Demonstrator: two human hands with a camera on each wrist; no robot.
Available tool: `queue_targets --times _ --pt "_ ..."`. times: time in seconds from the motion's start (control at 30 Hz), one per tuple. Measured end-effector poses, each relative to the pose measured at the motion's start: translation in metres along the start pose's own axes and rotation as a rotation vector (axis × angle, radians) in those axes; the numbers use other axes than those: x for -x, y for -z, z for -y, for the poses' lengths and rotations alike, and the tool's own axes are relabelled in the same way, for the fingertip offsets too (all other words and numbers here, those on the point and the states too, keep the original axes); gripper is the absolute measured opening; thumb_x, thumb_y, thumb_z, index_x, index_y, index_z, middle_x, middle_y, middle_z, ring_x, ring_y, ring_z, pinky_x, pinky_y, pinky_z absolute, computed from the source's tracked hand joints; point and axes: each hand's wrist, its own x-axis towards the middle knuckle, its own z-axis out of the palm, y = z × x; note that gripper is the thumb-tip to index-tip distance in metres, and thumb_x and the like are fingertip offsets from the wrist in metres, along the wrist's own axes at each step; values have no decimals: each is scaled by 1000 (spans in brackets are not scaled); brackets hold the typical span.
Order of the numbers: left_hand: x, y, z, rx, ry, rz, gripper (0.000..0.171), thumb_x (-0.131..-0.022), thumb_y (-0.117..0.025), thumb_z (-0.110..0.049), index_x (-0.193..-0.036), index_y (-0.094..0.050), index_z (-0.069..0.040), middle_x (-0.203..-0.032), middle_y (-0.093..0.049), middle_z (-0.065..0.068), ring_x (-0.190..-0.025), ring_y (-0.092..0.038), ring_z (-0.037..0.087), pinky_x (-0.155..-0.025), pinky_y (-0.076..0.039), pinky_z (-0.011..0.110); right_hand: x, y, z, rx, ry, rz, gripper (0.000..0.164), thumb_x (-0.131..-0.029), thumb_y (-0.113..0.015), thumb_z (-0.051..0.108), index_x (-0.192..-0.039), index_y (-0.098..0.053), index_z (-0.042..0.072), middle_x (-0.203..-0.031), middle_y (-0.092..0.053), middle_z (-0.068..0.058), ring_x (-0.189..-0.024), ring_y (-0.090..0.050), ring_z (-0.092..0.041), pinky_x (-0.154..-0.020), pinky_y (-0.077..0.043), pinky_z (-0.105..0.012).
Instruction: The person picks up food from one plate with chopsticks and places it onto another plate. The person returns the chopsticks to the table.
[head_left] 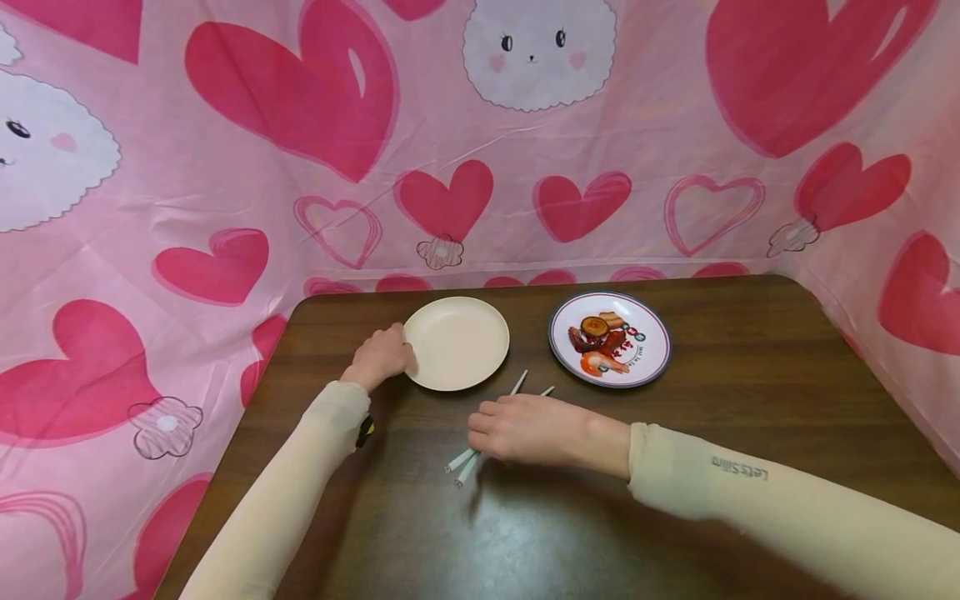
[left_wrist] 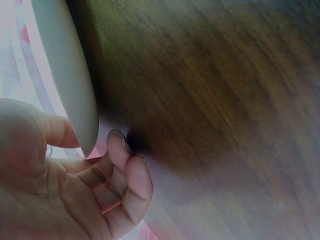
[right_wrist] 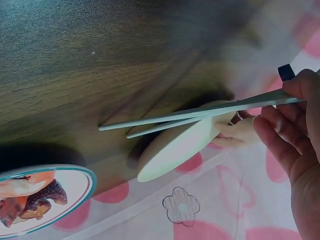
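The left hand (head_left: 381,357) pinches the cream plate (head_left: 457,343) by its rim; the right hand (head_left: 521,427) grips two pale chopsticks (right_wrist: 165,118) above the brown desk (head_left: 405,533)

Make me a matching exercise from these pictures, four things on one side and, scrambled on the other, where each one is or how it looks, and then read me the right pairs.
Things:
1. Cream plate
2. Rimmed plate
3. Chopsticks
4. Table

Places and looks:
A. In the right hand
B. Brown, with wood grain
C. Held at its edge by the left hand
D. White-centred, apart from both hands

Right pairs: 1-C, 2-D, 3-A, 4-B
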Motion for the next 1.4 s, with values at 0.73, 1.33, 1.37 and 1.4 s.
queue_targets --times 0.73,1.33,1.37,1.4 --pt "1 1 -1 15 10 10 56 -88 -70 -19 -134 -50 3 -115 -62 21 -99 -58 39 -92 -50 58 15 10 -7 -97 -106 -139 24 -87 -73 5 -106 -61 13 -98 -64 3 -94 -60 -16 -81 -54 -29" --pt "1 1 -1 5 4 7 53 -89 -68 -20 -133 -52 4 -115 -62 21 -99 -58 39 -93 -49 60 25 12 -12 -258 -196 -206 21 -93 -70 7 -110 -60 14 -99 -59 4 -95 -58 -15 -70 -51 -28" --pt "1 1 -1 4 4 7 53 -89 -68 -20 -133 -52 4 -115 -62 21 -99 -58 39 -93 -49 60 26 12 -12 -259 -196 -211 21 -93 -70 7 -110 -60 14 -99 -59 4 -95 -58 -15 -70 -51 -28" --pt "1 1 -1 5 5 7 52 -89 -69 -20 -133 -52 3 -114 -62 21 -99 -58 39 -93 -50 59 26 12 -12 -260 -195 -218 21 -93 -70 7 -110 -60 14 -99 -58 4 -95 -57 -15 -69 -51 -27"
